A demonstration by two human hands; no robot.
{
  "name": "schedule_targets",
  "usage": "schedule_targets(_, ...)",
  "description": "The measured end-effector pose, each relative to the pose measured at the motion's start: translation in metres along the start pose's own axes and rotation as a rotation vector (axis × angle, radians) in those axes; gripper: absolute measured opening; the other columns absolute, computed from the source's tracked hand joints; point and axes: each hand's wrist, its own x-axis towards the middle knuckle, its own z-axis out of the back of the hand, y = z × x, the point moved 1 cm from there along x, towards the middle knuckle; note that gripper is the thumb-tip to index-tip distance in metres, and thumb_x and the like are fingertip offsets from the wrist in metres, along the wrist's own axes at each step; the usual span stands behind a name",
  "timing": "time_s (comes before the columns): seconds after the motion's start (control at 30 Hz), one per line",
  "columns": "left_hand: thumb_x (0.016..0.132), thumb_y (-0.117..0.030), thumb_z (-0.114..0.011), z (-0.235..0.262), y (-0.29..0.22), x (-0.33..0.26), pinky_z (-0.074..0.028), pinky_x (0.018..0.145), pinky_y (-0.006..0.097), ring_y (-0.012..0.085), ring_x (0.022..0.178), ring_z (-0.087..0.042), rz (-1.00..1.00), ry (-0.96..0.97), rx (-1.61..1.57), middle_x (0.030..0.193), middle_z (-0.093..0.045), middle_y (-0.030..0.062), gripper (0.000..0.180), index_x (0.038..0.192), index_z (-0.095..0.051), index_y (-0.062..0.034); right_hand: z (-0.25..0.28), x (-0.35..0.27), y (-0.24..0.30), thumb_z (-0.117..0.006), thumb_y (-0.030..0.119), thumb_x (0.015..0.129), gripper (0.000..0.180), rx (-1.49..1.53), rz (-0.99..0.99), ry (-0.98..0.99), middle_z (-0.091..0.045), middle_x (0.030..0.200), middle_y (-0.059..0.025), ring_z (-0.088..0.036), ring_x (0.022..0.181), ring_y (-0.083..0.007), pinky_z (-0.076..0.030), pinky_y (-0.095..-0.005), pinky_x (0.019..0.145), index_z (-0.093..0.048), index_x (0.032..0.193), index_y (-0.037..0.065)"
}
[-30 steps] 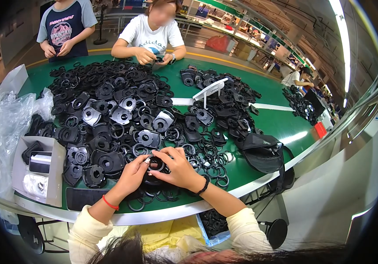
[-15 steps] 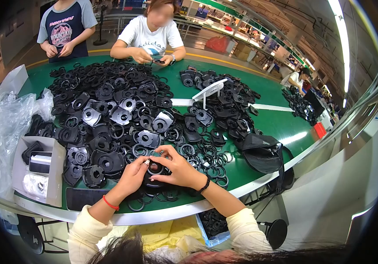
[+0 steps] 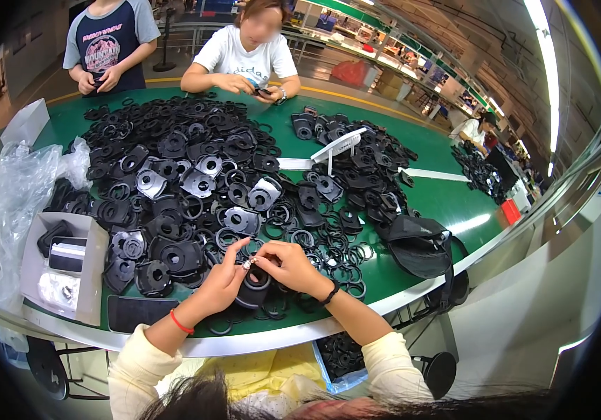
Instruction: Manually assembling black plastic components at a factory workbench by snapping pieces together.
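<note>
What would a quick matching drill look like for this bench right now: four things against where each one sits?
Things:
1. cardboard box
2. black bag
3. clear plastic bags
4. white stand

Places:
A. far left edge of the green table
B. upright among the black parts, centre right
C. near edge, left of the left hand
D. near edge, right of the right hand

Pairs: 1-C, 2-D, 3-A, 4-B
</note>
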Motion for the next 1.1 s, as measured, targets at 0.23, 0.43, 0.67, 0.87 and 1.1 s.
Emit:
schedule_targets(0.23, 0.092, -0.005, -0.042, -0.001, 0.006, -0.002, -0.044, 0.061, 0.029, 0.0233, 0.065, -0.061, 0.015, -0.013, 0.082, 0.073, -0.061, 0.0137, 0.050, 0.137, -0.023, -0.0061, -0.001, -0.001, 0.002, -0.061, 0.014, 0.084, 0.014, 0.014, -0.034, 0.029, -0.057, 0.067, -0.0066, -0.050, 0.053, -0.0120, -0.038, -0.0255, 0.050, -0.061, 0.081, 0.000)
schedule_targets(0.43, 0.092, -0.010, -0.048, 0.003, -0.004, 0.000, -0.043, 0.061, 0.025, 0.0111, 0.064, -0.056, 0.091, -0.091, -0.032, 0.074, -0.063, 0.0087, 0.044, 0.133, -0.030, -0.0058, -0.003, -0.001, -0.004, -0.058, 0.012, 0.089, 0.012, 0.147, -0.058, -0.109, -0.057, 0.070, -0.0004, -0.049, 0.055, -0.0054, -0.038, -0.0209, 0.049, -0.059, 0.086, 0.000)
schedule_targets(0.67, 0.097, -0.018, -0.043, 0.002, 0.014, 0.010, -0.051, 0.072, 0.029, 0.0180, 0.083, -0.064, 0.115, -0.145, -0.570, 0.087, -0.064, 0.0127, 0.032, 0.124, -0.034, -0.0035, 0.005, 0.001, -0.004, -0.050, 0.014, 0.094, 0.012, 0.633, -0.279, -0.163, -0.056, 0.077, -0.0020, -0.055, 0.058, -0.0055, -0.043, -0.0191, 0.050, -0.051, 0.096, 0.002)
schedule_targets(0.87, 0.098, -0.018, -0.040, 0.009, 0.013, 0.007, -0.054, 0.067, 0.030, 0.0212, 0.074, -0.065, 0.211, -0.129, -0.539, 0.093, -0.062, 0.0154, 0.029, 0.122, -0.032, -0.0048, 0.002, -0.001, 0.001, -0.047, 0.014, 0.095, 0.014, 0.478, -0.215, 0.069, -0.055, 0.071, -0.0011, -0.056, 0.065, -0.0065, -0.045, -0.0214, 0.057, -0.049, 0.087, 0.004)
schedule_targets(1.1, 0.091, -0.004, -0.051, 0.002, 0.008, 0.005, -0.052, 0.064, 0.025, 0.0137, 0.073, -0.062, 0.089, 0.013, -0.435, 0.093, -0.058, 0.0079, 0.043, 0.130, -0.033, -0.0070, 0.004, 0.000, 0.006, -0.050, 0.023, 0.094, 0.025, 0.216, -0.198, 0.091, -0.059, 0.071, -0.0031, -0.050, 0.063, -0.0073, -0.041, -0.0241, 0.057, -0.058, 0.095, -0.001)
